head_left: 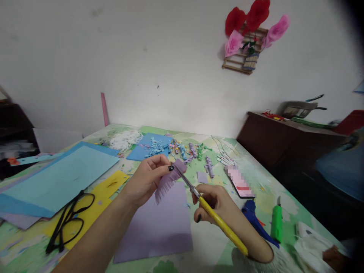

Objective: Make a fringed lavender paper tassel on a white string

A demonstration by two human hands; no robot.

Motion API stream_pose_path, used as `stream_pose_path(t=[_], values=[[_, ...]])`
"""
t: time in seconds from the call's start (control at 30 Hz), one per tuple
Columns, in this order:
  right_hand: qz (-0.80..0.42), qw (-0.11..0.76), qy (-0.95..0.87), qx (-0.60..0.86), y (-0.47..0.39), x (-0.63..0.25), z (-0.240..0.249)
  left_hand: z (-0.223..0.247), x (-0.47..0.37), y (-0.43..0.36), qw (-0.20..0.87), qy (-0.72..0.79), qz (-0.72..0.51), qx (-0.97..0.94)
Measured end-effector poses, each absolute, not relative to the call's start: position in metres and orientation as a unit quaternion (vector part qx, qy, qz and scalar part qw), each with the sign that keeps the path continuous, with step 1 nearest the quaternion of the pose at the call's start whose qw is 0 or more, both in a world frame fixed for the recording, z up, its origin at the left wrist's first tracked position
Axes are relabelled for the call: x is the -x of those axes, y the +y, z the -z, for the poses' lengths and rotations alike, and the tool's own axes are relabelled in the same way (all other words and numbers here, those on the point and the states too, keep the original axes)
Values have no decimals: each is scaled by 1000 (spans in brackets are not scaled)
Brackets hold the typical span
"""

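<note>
My left hand [150, 174] pinches a strip of purple craft foam or paper [167, 184], whose lower edge is cut into a fine fringe. My right hand [212, 203] grips yellow-handled scissors [220, 222], and their blades lie across the strip near its right end. Below both hands, a larger purple sheet [159, 231] rests on the table. A small purple square [202, 177] lies just beyond my right hand.
Blue sheets [65, 174], a yellow sheet [102, 193] and black glasses [69, 220] lie at left. Colourful fringed rolls [209, 167], blue scraps [156, 147] and white shreds [125, 140] sit at the back. Rightward are a phone [240, 182], blue glue gun [256, 220] and green cutter [276, 223].
</note>
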State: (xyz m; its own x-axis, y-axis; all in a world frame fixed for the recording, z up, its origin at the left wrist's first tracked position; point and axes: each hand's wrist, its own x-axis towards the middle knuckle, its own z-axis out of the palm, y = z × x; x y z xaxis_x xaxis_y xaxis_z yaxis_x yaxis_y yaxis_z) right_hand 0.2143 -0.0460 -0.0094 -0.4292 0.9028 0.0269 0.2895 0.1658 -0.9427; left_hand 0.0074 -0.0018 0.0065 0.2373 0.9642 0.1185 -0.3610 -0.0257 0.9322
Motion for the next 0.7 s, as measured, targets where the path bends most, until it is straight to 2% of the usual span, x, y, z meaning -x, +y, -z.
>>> stream_pose_path(t=[0.7], values=[[-492, 317, -681, 439, -46, -213, 10, -8, -9, -2, 627, 316, -531, -474]])
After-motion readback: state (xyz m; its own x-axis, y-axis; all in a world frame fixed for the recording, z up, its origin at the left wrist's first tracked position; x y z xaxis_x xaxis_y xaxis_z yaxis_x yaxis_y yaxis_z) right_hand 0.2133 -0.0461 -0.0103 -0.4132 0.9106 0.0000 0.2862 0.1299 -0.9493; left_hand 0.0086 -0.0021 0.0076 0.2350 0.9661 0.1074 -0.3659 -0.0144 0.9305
